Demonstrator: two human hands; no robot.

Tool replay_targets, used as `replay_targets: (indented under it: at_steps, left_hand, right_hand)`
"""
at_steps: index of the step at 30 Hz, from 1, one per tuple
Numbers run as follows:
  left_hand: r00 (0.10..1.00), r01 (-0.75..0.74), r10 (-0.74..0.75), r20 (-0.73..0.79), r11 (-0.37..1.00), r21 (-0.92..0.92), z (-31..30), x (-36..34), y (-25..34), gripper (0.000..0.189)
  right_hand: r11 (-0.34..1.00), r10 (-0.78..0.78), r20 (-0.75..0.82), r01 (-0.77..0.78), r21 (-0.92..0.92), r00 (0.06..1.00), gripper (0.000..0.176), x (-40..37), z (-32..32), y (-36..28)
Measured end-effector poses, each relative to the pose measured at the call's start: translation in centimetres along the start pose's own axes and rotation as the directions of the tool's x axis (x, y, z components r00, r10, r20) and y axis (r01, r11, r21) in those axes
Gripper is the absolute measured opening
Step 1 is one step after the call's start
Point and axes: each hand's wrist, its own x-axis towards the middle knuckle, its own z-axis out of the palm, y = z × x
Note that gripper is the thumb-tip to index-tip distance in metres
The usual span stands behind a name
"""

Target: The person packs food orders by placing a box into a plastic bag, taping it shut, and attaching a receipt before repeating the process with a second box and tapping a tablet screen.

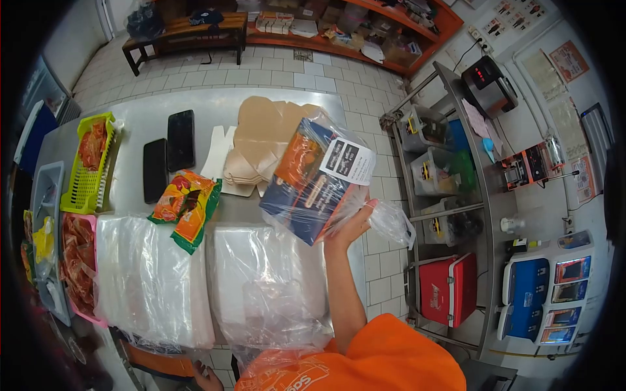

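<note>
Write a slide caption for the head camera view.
The right hand holds a bagged printed box above a metal table bearing clear plastic, flattened cardboard and two phones.

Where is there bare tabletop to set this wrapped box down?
Bare steel tabletop shows between the lime basket and the two black phones, and beyond them along the far edge. Crowded: the near side with clear plastic bags, the middle with a green-orange packet and flat cardboard by the wrapped box.
</note>
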Motion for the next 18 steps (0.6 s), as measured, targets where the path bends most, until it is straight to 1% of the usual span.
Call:
replay_targets:
  at_steps: [1, 2, 4, 5, 6, 7, 9, 11, 13, 14, 16, 18]
  left_hand:
    - [1.0, 0.005, -0.005, 0.004, 1.0, 0.004, 0.0, 0.0, -0.3, 0.051]
    - [1.0, -0.02, 0.02, 0.0, 1.0, 0.01, 0.1, 0.0, -0.9, 0.051]
    - [0.998, -0.068, 0.068, -0.01, 0.998, 0.018, 0.5, 0.2, -2.3, 0.051]
    - [0.996, -0.093, 0.093, -0.016, 0.996, 0.019, 0.8, 0.2, -2.8, 0.05]
    - [0.993, -0.118, 0.118, -0.022, 0.993, 0.02, 1.2, 0.2, -3.2, 0.05]
    - [0.994, -0.111, 0.111, -0.022, 0.994, 0.02, 1.5, 0.1, -3.7, 0.05]
    - [0.973, -0.207, 0.213, -0.093, 0.976, 0.07, 1.8, -0.3, -4.3, 0.041]
    - [0.978, -0.181, 0.186, -0.093, 0.981, 0.065, 2.0, -0.4, -4.9, 0.041]
    - [0.986, -0.142, 0.145, -0.085, 0.989, 0.044, 2.2, -0.5, -5.3, 0.04]
    - [0.987, -0.131, 0.134, -0.083, 0.991, 0.038, 2.3, -0.5, -5.4, 0.04]
    - [0.99, -0.116, 0.118, -0.083, 0.993, 0.027, 2.4, -0.4, -5.7, 0.039]
    - [0.991, -0.102, 0.103, -0.086, 0.995, 0.017, 2.4, -0.4, -5.9, 0.038]
  right_hand:
    - [1.0, 0.023, -0.028, -0.023, -0.008, 0.999, 0.06, -0.4, 0.3, -0.2]
    - [1.0, 0.027, -0.031, -0.027, -0.015, 0.999, 0.06, -0.8, 0.4, -0.4]
    - [0.998, 0.067, -0.086, -0.068, -0.014, 0.994, 0.062, -1.3, 0.7, -0.6]
    - [0.997, 0.07, -0.084, -0.072, -0.019, 0.994, 0.062, -1.6, 1.0, -0.8]
    - [0.998, 0.061, -0.119, -0.062, -0.011, 0.991, 0.062, -1.8, 1.4, -1.0]
    - [0.999, 0.053, -0.155, -0.055, -0.003, 0.986, 0.063, -2.1, 1.8, -1.2]
    - [0.998, 0.063, -0.142, -0.064, 0.0, 0.988, 0.063, -2.9, 2.7, -2.1]
    - [0.998, 0.065, -0.131, -0.065, 0.004, 0.989, 0.063, -3.2, 2.9, -2.1]
    - [1.0, -0.019, -0.083, 0.019, 0.0, 0.996, 0.063, -3.2, 3.1, -1.7]
    - [1.0, -0.019, -0.081, 0.019, -0.001, 0.997, 0.063, -3.3, 3.3, -1.6]
    - [0.991, -0.117, -0.049, 0.113, -0.076, 0.992, 0.061, -3.5, 3.5, -1.4]
    - [0.988, -0.123, -0.053, 0.117, -0.097, 0.991, 0.059, -3.9, 3.9, -1.7]
